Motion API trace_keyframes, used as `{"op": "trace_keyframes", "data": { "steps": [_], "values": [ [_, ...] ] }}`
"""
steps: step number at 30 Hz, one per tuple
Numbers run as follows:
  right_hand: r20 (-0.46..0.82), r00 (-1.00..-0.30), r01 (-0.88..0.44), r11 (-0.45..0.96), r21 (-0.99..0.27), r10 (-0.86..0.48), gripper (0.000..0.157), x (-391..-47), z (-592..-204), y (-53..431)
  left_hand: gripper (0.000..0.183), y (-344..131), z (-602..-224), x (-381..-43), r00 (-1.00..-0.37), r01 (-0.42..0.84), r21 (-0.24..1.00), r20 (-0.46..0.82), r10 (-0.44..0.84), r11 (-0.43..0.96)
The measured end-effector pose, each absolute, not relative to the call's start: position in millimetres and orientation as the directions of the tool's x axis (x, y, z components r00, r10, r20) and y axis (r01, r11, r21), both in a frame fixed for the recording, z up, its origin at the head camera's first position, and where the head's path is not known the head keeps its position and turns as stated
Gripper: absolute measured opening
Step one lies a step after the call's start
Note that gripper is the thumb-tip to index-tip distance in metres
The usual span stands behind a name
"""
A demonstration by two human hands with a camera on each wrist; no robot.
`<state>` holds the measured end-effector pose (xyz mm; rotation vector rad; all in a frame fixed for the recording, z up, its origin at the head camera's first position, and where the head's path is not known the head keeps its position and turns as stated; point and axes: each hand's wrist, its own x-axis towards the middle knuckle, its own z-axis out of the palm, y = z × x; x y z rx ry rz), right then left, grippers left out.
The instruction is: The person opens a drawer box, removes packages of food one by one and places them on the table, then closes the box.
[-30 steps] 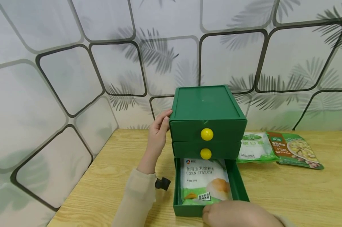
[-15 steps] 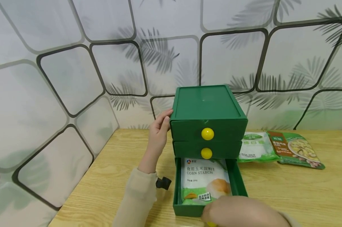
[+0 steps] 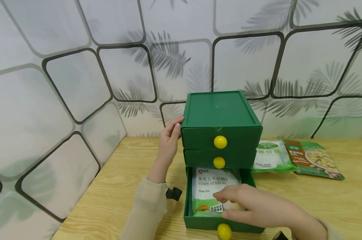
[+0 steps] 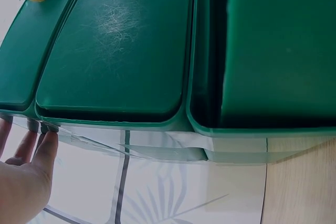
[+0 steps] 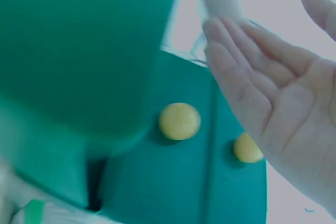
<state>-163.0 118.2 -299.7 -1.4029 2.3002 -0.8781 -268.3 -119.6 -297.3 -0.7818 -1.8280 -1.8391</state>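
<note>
A green drawer cabinet with yellow knobs stands on the table, its bottom drawer pulled out. Inside that drawer lies a white and green bag of corn starch. My left hand rests its fingertips on the cabinet's left side, near the upper front corner; the left wrist view shows the same hand at the cabinet wall. Over the drawer, my right hand holds nothing, thumb and fingers apart, partly covering the bag. Below it the drawer's yellow knob shows.
Right of the cabinet lie a white and green bag and a brown and green food packet with a picture of a dish. A small black object is beside my left sleeve. A patterned wall rises behind the table.
My right hand has let go at the front of the bottom drawer and risen over it, uncovering the knob. My left hand and the drawer have stayed in place.
</note>
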Motion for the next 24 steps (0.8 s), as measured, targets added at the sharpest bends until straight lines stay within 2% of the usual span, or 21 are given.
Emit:
{"op": "trace_keyframes", "data": {
  "steps": [3,6,8,13,16,18,22,24],
  "values": [
    [0.026,-0.59,-0.606,0.421,-0.675,-0.807,0.042,-167.3,-302.4,119.8,0.033,-119.5,-296.9,-267.9,-0.749,0.657,0.753,0.657,0.085,-0.034],
    [0.027,-0.683,-0.575,0.514,-0.637,-0.73,0.03,-171.2,-306.1,118.5,0.034,-119.6,-296.9,-267.9,-0.75,0.656,0.754,0.656,0.085,-0.03],
    [0.018,-0.739,-0.571,0.613,-0.546,-0.673,0.02,-171.9,-308.4,116.3,0.034,-119.4,-296.7,-267.7,-0.749,0.657,0.753,0.657,0.083,-0.028],
    [-0.124,-0.836,-0.491,0.829,-0.27,-0.535,0.034,-167.1,-318.9,105.9,0.036,-120.7,-297.1,-267.8,-0.747,0.661,0.75,0.66,0.083,-0.02],
    [-0.21,-0.858,-0.437,0.881,-0.182,-0.469,0.038,-164.2,-326.3,100.8,0.037,-121.5,-297.6,-268.2,-0.743,0.666,0.746,0.664,0.084,-0.012],
    [-0.255,-0.856,-0.42,0.892,-0.167,-0.451,0.041,-164.7,-329.3,99.0,0.037,-122.0,-297.6,-268.3,-0.742,0.668,0.745,0.666,0.084,-0.006],
    [-0.405,-0.792,-0.356,0.885,-0.301,-0.456,0.042,-171.0,-330.4,99.2,0.038,-121.3,-297.2,-267.8,-0.747,0.661,0.75,0.659,0.086,-0.005],
    [-0.477,-0.746,-0.281,0.869,-0.408,-0.465,0.035,-174.9,-330.3,101.5,0.038,-119.9,-296.9,-267.3,-0.751,0.656,0.755,0.654,0.091,-0.011]
  ]
}}
